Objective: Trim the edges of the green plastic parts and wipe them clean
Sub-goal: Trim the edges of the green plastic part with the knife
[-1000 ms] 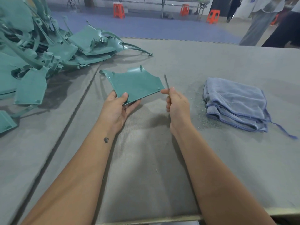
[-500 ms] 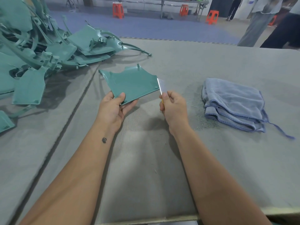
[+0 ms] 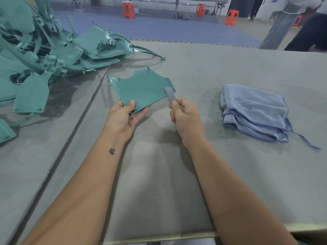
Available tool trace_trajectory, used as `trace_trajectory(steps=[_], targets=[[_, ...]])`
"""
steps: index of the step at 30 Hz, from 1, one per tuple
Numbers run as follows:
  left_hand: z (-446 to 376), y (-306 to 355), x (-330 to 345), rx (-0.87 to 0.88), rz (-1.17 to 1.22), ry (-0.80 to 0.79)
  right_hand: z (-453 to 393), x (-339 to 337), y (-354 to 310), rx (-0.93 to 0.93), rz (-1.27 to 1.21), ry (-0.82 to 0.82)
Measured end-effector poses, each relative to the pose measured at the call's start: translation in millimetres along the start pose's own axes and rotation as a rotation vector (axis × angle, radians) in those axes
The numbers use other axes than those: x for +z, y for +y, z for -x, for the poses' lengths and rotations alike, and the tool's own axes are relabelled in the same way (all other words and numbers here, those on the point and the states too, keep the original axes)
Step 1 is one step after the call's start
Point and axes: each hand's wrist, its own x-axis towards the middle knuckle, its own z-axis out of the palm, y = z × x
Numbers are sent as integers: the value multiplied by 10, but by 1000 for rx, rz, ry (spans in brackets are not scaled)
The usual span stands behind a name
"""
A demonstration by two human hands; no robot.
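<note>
Left grip: your left hand (image 3: pixel 123 117) holds the green part (image 3: pixel 141 91) by its near corner, thumb on top and fingers beneath, lifted just above the surface (image 3: pixel 230 71) in front of you
Right grip: your right hand (image 3: pixel 184 115) is closed around the blade (image 3: pixel 170 94), thumb pressed on its flat, the tip lying over the part's right edge
Slip risk: the blade points away from you, but your left thumb sits on the same panel; if the edge catches and releases, the steel could skate across the face and scratch it, or run towards that thumb
Flex risk: you pinch only one corner, so the panel looks free to bend or twist under cutting pressure, and the trim line could wander
Mess risk: shavings (image 3: pixel 212 110) already lie beside the blue cloth (image 3: pixel 253 110); more could cling to it and be smeared back when you wipe
Count, part in hand: one
Count, blade: one
Count, cloth: one, folded, lying well to the right of your hands
Count, pile (image 3: pixel 53 55): many green parts heaped at far left, too tangled to number
Count, orange stools (image 3: pixel 128 10): three clear on the far floor, perhaps a fourth behind the people standing at far right
</note>
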Motion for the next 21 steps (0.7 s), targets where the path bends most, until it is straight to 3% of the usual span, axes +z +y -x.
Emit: trace_trajectory(steps=[6, 12, 17, 21], targets=[[16, -16, 20, 13, -44, -26, 29, 58, 3, -69, 215, -191], [40, 5, 45, -14, -40, -36, 58, -43, -114, 80, -157, -56], [51, 18, 39, 0, -69, -109, 122, 2, -162, 53, -206, -289], [45, 2, 59, -8, -74, -70, 121, 8, -160, 50, -227, -315]])
